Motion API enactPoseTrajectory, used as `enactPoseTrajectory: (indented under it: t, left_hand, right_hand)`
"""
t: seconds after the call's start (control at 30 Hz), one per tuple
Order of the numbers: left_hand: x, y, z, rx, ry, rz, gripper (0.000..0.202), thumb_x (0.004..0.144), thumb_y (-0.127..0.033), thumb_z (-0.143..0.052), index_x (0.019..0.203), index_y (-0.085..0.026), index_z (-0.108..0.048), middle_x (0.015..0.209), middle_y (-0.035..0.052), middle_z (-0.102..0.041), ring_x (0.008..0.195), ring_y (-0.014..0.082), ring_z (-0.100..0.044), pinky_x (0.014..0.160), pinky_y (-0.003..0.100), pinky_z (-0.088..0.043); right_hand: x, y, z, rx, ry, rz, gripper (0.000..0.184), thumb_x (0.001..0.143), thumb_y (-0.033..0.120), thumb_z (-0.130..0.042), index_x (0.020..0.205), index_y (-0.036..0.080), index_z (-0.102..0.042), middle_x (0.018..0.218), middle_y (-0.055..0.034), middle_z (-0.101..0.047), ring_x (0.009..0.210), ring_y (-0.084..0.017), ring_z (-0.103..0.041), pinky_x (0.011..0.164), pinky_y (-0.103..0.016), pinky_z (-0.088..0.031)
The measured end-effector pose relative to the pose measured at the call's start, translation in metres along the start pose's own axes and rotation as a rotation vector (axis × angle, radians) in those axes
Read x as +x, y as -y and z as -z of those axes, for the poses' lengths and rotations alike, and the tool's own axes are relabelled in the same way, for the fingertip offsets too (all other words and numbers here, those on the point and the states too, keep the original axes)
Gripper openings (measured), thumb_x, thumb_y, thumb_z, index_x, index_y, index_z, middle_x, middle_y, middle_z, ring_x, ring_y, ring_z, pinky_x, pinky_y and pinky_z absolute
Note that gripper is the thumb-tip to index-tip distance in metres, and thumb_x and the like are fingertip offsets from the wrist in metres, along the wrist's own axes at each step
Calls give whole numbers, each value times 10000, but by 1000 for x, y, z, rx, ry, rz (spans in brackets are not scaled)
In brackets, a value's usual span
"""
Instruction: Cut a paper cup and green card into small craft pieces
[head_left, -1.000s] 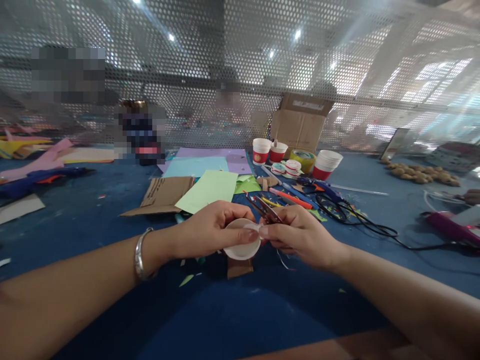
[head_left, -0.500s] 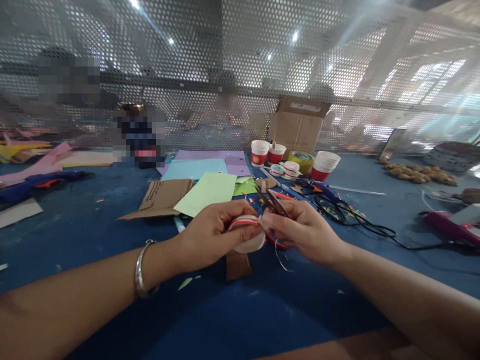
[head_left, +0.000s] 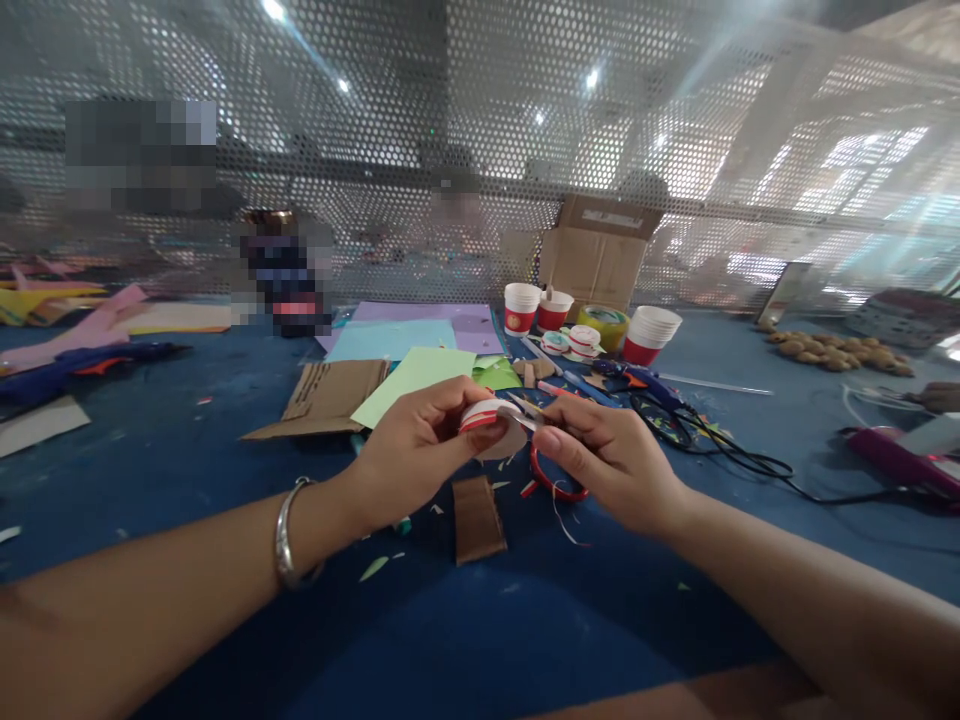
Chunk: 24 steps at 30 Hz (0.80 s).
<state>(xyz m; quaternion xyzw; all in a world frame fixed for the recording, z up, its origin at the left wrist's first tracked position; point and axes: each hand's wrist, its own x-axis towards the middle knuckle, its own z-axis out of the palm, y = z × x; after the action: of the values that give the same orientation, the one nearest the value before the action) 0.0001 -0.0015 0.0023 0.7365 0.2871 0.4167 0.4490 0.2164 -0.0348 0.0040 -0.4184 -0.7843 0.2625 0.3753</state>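
My left hand (head_left: 420,440) is closed round a small white paper cup piece with a red stripe (head_left: 491,425), held above the blue table. My right hand (head_left: 607,460) is closed on a pair of small scissors (head_left: 529,412) whose blades meet the cup's edge. A cut red ring (head_left: 555,485) hangs just below my right fingers. A small brown cardboard strip (head_left: 478,517) lies on the table beneath both hands. A silver bangle sits on my left wrist.
Sheets of green (head_left: 416,380), blue and purple paper and a cardboard flap (head_left: 322,398) lie beyond my hands. Red-and-white cups (head_left: 652,332), a tape roll (head_left: 606,322), a cardboard box (head_left: 600,252), a glue gun with black cord (head_left: 712,445) and a perforated screen stand further back.
Both hands rose slightly and the cup piece turned from open-side-up to its striped side. A red ring has come away and hangs under my right hand.
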Motion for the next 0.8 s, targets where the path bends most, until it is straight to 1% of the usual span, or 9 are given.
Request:
enactPoseTrajectory:
  t: [0.13, 0.27, 0.37, 0.5, 0.6, 0.8]
  left_hand:
    - [-1, -1, 0, 23, -7, -37, 161, 883, -318, -679, 878, -161, -644, 775, -10, -602, 696, 116, -532, 641, 225, -444]
    - [-4, -3, -1, 34, 27, -59, 132, 897, -288, -656, 917, -157, -658, 843, 27, -653, 762, 144, -579, 690, 253, -472]
    - [-6, -3, -2, 16, 52, -56, 115, 892, -257, -661, 946, -155, -666, 855, 27, -670, 778, 144, -592, 708, 252, -481]
    - [-8, -3, -2, 53, 84, -33, 128, 893, -272, -667, 946, -156, -683, 834, 21, -672, 758, 137, -579, 690, 245, -467]
    - [-9, -5, -2, 86, 97, 1, 175, 898, -313, -656, 917, -143, -689, 806, 29, -665, 736, 141, -563, 667, 253, -452]
    - [-8, -11, -2, 71, 99, 100, 202, 860, -355, -678, 849, -153, -686, 733, -1, -621, 665, 121, -518, 600, 232, -408]
  right_hand:
    - [0, 2, 2, -35, -8, 4, 385, 964, 495, -532, 751, 175, -544, 629, 43, -420, 540, -88, -354, 489, -236, -290]
    - [1, 2, 2, -58, 16, 5, 364, 955, 480, -550, 744, 183, -535, 602, 44, -442, 535, -90, -397, 499, -227, -304]
    - [0, 2, 1, -85, 30, 19, 362, 954, 478, -558, 746, 183, -528, 584, 46, -460, 521, -85, -409, 493, -218, -306]
    - [-2, 2, 1, -161, 41, 69, 349, 959, 457, -561, 757, 173, -548, 565, 45, -502, 484, -73, -402, 475, -213, -298]
    - [-2, 2, 1, -206, 46, 102, 359, 960, 454, -557, 732, 178, -530, 549, 50, -492, 473, -71, -379, 467, -218, -279]
    - [-2, 2, 0, -201, 57, 93, 381, 966, 444, -540, 688, 191, -482, 549, 39, -506, 483, -77, -409, 481, -214, -299]
